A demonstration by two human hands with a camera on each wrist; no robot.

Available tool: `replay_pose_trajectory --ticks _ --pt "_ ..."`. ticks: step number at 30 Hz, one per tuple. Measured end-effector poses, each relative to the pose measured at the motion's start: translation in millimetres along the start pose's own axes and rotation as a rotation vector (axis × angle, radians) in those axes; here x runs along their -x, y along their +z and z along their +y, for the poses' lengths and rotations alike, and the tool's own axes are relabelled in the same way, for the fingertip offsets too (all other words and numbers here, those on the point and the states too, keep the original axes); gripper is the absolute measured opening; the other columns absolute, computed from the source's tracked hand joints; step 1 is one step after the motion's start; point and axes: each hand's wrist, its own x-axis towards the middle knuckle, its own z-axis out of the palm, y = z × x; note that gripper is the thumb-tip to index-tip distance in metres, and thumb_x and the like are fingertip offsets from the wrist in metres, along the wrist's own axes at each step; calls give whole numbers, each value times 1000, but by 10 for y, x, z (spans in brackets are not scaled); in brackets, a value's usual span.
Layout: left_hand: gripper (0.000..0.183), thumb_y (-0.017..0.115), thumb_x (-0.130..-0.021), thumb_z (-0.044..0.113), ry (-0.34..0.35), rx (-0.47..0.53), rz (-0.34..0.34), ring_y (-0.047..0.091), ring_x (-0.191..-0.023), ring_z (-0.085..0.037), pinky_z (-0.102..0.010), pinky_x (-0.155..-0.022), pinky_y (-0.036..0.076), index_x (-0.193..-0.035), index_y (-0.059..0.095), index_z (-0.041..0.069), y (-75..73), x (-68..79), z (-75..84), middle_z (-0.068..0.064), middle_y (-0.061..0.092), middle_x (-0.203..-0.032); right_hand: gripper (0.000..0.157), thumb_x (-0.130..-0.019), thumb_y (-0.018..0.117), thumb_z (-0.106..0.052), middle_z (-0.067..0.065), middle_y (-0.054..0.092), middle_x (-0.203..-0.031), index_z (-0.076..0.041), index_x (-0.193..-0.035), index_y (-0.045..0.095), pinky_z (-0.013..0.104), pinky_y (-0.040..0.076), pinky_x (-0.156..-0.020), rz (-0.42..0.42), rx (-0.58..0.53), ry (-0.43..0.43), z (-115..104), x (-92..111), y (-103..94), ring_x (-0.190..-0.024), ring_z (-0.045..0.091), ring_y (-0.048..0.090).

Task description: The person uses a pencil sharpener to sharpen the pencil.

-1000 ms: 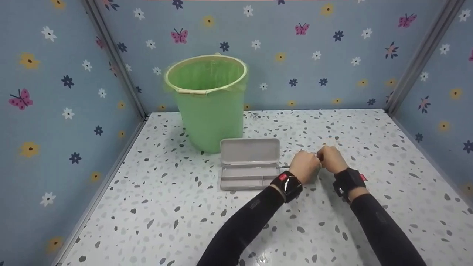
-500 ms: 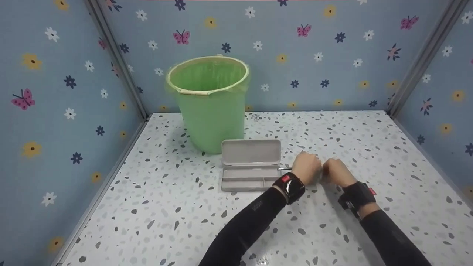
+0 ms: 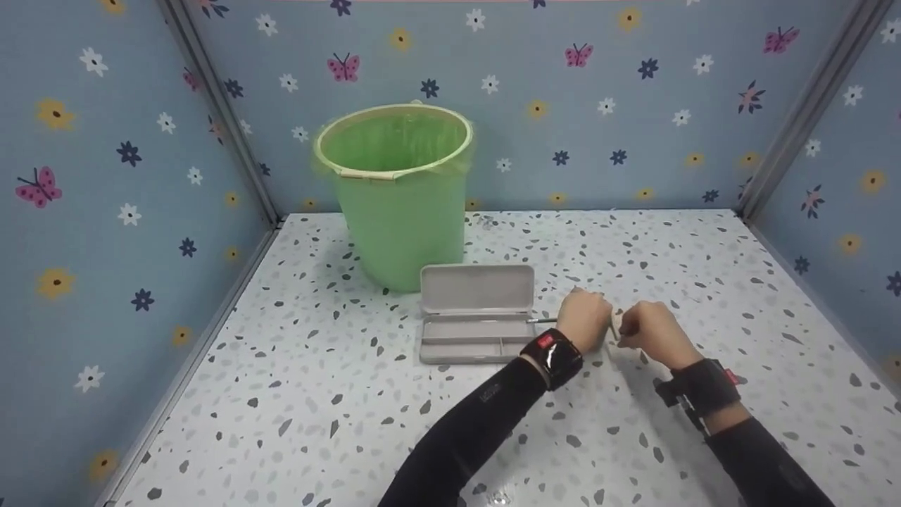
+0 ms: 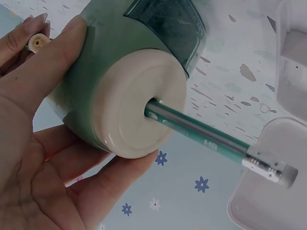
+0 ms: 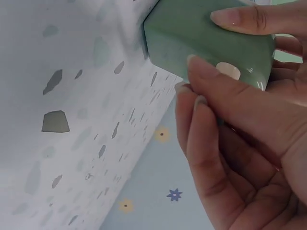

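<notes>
The speckled tabletop spreads beneath the sharpener; whether the two touch, I cannot tell. The green bin stands behind and to the left of the sharpener, and the open pencil case lies nearer on that same left side, lid tipped back towards the bin.

The left hand wraps the sharpener, thumb on one side and fingers curled under the other. The right hand sits at the sharpener's right end, thumb and fingers pressed together in a pinch.

The pencil is seated in the hole of the sharpener's left face, its long axis running straight out towards the case, eraser end outermost. Opposite, at the sharpener's other end, the right fingers pinch a small cream knob, mostly hidden; the right hand is the nearer one there.
</notes>
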Motion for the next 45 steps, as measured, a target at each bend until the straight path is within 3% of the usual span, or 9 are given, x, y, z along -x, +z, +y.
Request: replay_pose_trajectory --ticks 8,13,20,31,37,45 --pt "17 62 -91 19 -13 -13 -15 68 -77 -5 -21 -77 52 -95 76 29 -32 -14 39 14 74 -89 13 -68 79 11 11 70 -67 1 -73 71 29 48 -58 67 45 -18 -62 35 -74 -60 14 59" --pt "15 61 -94 34 -4 0 -16 68 -79 -4 -21 -78 51 -97 76 33 -30 -22 56 15 75 -90 13 -67 80 9 10 69 -65 0 -69 71 32 48 -60 122 84 -51 -82 6 -136 -59 17 60" --pt "30 52 -96 49 -25 49 -19 69 -77 -5 -20 -76 52 -97 76 31 -15 -34 5 15 75 -90 13 -68 80 10 13 70 -68 1 -70 71 36 52 -61 154 92 -68 -104 -94 -179 -61 21 63" --pt "39 47 -101 47 3 88 31 69 -74 -9 -23 -71 55 -91 78 25 41 -34 -79 11 75 -83 12 -71 77 13 19 71 -74 3 -76 72 46 55 -66 156 97 -5 -143 -183 -165 -65 27 66" --pt "41 46 -102 46 16 144 4 69 -76 -11 -23 -71 56 -92 77 22 43 -45 -123 9 75 -84 12 -72 76 13 20 71 -76 4 -77 72 47 55 -67 178 82 14 -144 -176 -139 -68 28 66" --pt "40 48 -100 45 32 200 57 72 -76 -15 -25 -70 57 -93 78 21 49 -12 -166 5 76 -84 13 -72 78 12 18 71 -72 3 -72 69 43 53 -63 297 67 -46 -125 -133 -36 -66 30 67"
